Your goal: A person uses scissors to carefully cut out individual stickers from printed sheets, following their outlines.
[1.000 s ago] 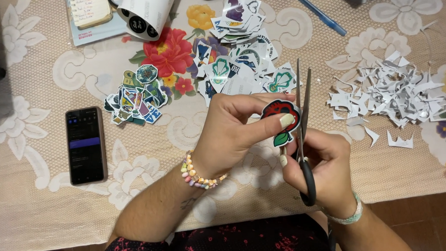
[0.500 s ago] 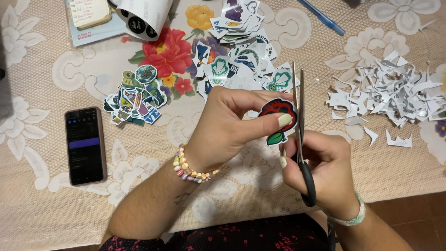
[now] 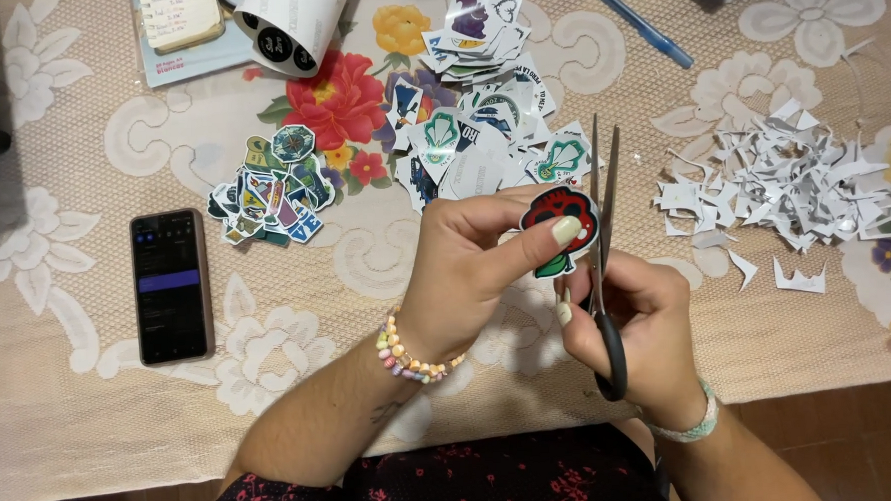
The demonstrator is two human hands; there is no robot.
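Left hand (image 3: 470,262) pinches a red sticker (image 3: 559,217) between thumb and fingers. Right hand (image 3: 633,324) grips black scissors (image 3: 602,237), blades nearly shut beside the sticker.

A table (image 3: 77,425) covered by a beige lace cloth with printed flowers carries everything. At nine o'clock lies a dark phone (image 3: 171,285), face up. Just above it, toward ten o'clock, sits a small heap of cut stickers (image 3: 268,185). At twelve o'clock a larger spread of stickers (image 3: 482,112) fans out, some overlapping. A white roll (image 3: 291,13) lies at eleven o'clock, beside a notepad (image 3: 181,9) at the top edge. A blue pen (image 3: 641,27) lies slantwise at one o'clock. White paper scraps (image 3: 789,180) pile up at two o'clock, a few strays just below them.
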